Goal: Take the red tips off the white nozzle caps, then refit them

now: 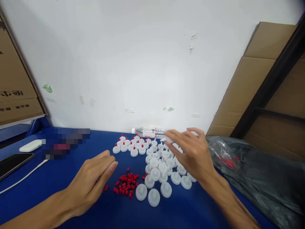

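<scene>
My right hand (pixel 190 149) is over the back right of a group of white nozzle caps (pixel 155 174), its fingers pinching one white nozzle cap (pixel 167 139). My left hand (pixel 91 181) is closed just left of a pile of small red tips (pixel 127 183); its fingers curl away from view, so whatever they hold is hidden. Behind the red pile, several white caps with red tips fitted (pixel 124 147) stand upright together. The plain white caps cover the middle and right, some touching or overlapping.
A clear plastic bottle (pixel 149 132) lies along the wall. To the right are a dark plastic bag (pixel 259 171) and cardboard (pixel 228 95). On the left lie a phone (pixel 14 163), a white case (pixel 30 145) and a white cable (pixel 26 176) on the blue table (pixel 78 143).
</scene>
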`<state>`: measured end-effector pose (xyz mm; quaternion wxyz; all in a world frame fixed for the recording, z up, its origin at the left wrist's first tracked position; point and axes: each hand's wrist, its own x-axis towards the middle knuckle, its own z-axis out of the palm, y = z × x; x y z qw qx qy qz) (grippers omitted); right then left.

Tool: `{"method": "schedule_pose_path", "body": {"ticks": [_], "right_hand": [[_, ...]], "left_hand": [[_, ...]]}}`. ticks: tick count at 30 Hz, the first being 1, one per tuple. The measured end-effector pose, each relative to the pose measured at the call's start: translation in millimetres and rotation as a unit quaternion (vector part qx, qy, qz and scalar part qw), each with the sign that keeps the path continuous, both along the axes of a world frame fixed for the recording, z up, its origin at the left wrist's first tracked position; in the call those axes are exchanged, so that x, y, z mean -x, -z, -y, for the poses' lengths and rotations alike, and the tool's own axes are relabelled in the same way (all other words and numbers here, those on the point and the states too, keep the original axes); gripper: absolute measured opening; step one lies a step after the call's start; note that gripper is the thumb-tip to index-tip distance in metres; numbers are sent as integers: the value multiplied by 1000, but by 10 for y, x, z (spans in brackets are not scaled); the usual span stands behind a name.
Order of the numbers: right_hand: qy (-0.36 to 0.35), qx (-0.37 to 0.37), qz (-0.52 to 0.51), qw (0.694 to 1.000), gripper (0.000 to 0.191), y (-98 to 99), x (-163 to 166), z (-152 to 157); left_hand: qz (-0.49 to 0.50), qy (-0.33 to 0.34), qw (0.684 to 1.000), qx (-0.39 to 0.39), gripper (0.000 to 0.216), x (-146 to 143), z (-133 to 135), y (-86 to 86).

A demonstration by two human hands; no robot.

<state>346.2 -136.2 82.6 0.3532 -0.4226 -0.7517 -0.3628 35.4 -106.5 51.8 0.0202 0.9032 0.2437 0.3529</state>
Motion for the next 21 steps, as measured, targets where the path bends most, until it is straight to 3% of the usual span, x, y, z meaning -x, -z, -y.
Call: {"method": "schedule_pose_path", "body": {"ticks": [6, 21], "right_hand": [[94, 116, -99, 984, 9, 78, -330, -166], [184, 275, -89, 940, 12, 283, -519, -317]], "left_hand": [[-39, -35, 998, 25, 24, -68, -29, 70], [-124, 22, 991, 50, 28, -21, -138, 221]]}}
